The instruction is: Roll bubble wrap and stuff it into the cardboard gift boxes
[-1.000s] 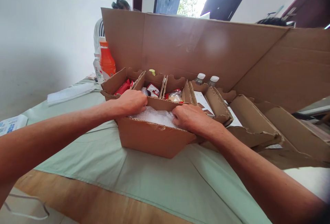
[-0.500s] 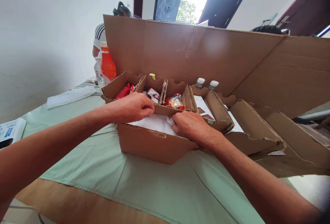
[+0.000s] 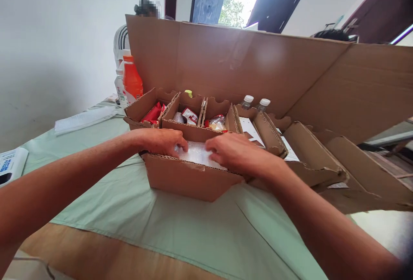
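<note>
A small open cardboard box (image 3: 190, 180) sits on the green cloth in front of me. Clear plastic wrap (image 3: 195, 154) fills its top. My left hand (image 3: 161, 140) rests palm down on the left part of the wrap, fingers curled onto it. Over the right part my right hand (image 3: 237, 154) presses down, its fingers bent on the plastic. Behind the box stands a row of cardboard compartments (image 3: 190, 112) holding red packets (image 3: 152, 113) and other wrapped snacks (image 3: 217, 122).
An orange drink bottle (image 3: 132, 79) and a clear one stand at the back left. Two white-capped bottles (image 3: 255, 103) sit behind the compartments. A tall cardboard wall (image 3: 245, 65) rises behind; folded cardboard pieces (image 3: 322, 159) lie right. Another person sits beyond the wall. A white packet (image 3: 85, 119) lies left.
My left hand came down from above the divider onto the plastic wrap. My right hand slid left along the wrap toward the box's middle.
</note>
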`<state>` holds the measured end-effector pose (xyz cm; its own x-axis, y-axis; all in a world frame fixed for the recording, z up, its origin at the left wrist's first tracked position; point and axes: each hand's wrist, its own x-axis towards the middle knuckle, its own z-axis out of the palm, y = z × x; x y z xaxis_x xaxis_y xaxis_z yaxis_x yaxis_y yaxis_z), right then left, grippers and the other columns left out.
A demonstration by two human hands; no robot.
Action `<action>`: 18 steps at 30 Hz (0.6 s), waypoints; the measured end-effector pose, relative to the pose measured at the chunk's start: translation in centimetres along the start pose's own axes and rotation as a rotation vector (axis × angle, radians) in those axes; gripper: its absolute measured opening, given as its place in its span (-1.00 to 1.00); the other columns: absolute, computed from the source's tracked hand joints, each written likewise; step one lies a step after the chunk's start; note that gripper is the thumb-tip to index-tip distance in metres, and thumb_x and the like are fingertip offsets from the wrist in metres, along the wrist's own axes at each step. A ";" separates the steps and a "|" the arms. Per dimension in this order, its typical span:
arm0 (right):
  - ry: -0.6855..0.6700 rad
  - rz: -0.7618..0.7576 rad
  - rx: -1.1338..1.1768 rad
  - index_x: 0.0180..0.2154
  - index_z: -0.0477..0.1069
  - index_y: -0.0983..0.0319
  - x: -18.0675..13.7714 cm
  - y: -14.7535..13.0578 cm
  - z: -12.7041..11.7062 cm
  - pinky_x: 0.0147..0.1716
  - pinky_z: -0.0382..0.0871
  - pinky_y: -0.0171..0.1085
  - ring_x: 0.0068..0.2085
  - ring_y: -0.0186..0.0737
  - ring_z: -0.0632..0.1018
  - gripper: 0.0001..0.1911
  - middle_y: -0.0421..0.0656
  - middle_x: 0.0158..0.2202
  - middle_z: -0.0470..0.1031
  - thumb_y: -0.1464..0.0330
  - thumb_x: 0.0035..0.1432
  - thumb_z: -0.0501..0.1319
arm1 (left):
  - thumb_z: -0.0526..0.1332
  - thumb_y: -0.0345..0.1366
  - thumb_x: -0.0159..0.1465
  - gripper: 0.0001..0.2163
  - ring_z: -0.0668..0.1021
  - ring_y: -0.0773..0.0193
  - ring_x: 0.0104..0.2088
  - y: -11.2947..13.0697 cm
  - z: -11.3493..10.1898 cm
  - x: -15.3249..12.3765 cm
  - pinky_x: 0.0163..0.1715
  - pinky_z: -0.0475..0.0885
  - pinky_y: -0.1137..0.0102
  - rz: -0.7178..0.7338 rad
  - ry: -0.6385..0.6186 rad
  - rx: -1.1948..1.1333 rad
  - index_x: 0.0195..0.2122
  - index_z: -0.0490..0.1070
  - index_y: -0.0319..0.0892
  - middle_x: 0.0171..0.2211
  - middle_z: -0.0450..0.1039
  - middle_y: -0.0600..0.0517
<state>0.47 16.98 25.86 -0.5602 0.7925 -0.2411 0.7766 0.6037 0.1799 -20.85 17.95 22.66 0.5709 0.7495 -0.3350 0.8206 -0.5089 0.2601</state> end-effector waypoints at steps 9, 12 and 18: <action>-0.005 -0.020 0.068 -0.28 0.61 0.19 0.2 0.9 1.4 -0.37 0.20 -0.27 -0.27 -0.14 0.58 -0.80 -0.10 -0.30 0.64 0.47 0.16 0.20 | 0.20 -0.16 0.28 -0.59 0.55 0.15 -0.02 -0.4 -1.0 -1.2 -0.06 0.39 0.42 0.009 0.029 -0.123 0.14 0.52 -0.07 0.08 0.54 -0.03; 0.155 0.032 0.119 -0.26 0.59 0.18 -2.0 1.3 1.6 -0.34 0.21 -0.26 -0.27 -0.15 0.57 -0.77 -0.12 -0.29 0.63 0.44 0.26 0.14 | 0.18 -0.14 0.31 -0.61 0.57 0.18 -0.08 0.3 -2.1 -3.1 -0.13 0.41 0.42 -0.003 0.197 -0.232 0.12 0.53 -0.07 -0.02 0.60 0.02; 0.745 -0.011 0.446 -0.23 0.57 0.16 -8.1 1.3 4.8 -0.21 0.37 -0.20 -0.23 -0.16 0.60 -0.80 -0.18 -0.25 0.66 0.34 0.34 0.15 | 0.21 -0.19 0.35 -0.78 0.57 0.29 -0.35 5.7 0.3 -8.0 -0.41 0.41 0.45 0.207 0.632 -0.625 -0.08 0.61 -0.06 -0.32 0.60 0.05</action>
<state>7.42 10.97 23.51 -0.4900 0.7309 0.4750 0.7229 0.6452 -0.2471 -20.71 8.92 26.59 0.4341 0.8550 0.2839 0.4357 -0.4751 0.7645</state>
